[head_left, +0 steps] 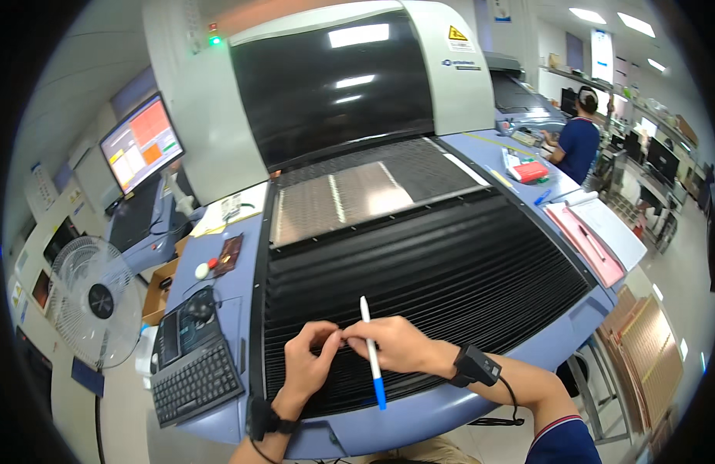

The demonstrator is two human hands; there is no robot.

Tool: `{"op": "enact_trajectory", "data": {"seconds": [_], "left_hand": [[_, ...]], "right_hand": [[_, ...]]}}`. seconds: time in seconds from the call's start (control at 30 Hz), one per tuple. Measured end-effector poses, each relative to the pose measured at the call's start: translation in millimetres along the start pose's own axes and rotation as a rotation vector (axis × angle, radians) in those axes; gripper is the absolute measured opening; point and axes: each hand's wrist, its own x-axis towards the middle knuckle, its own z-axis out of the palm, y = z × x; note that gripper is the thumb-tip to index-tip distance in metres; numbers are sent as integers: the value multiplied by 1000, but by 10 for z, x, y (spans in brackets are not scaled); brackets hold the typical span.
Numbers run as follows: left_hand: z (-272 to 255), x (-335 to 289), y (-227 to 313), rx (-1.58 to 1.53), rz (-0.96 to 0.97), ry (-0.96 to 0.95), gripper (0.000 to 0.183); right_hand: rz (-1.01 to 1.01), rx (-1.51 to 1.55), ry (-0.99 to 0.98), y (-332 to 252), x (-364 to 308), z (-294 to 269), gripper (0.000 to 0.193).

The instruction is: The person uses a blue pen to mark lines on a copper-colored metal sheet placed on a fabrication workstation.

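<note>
Over the front of the black ribbed cover [419,263], my two hands meet at the fingertips. My right hand [400,344] has a white marker [376,373] with a blue end tucked between its fingers, the blue end pointing down towards me. Its thumb and forefinger are pinched together against the fingers of my left hand [307,363]. My left hand is curled, with thumb and fingers drawn together. Whatever small thing may lie between the fingertips is too small to make out. Each wrist wears a black strapped device.
Behind the cover, a coppery panel [342,197] lies on the bed of a large machine [458,85]. A keyboard [195,379] is at left, near a fan [98,301] and monitor [143,143]. At right lie a notebook [612,228] and red packet [530,171]; a person [580,143] works beyond.
</note>
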Motion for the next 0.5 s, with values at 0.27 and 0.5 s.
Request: {"op": "enact_trajectory", "data": {"seconds": [0.27,0.5], "left_hand": [[47,-34,-32,-9,23,-48,10],[53,-48,-25,164,88,-53,12]], "right_hand": [[21,-46,-59,-34,-41,25,12],[78,-78,-150,-86,-33,-10,12]]}}
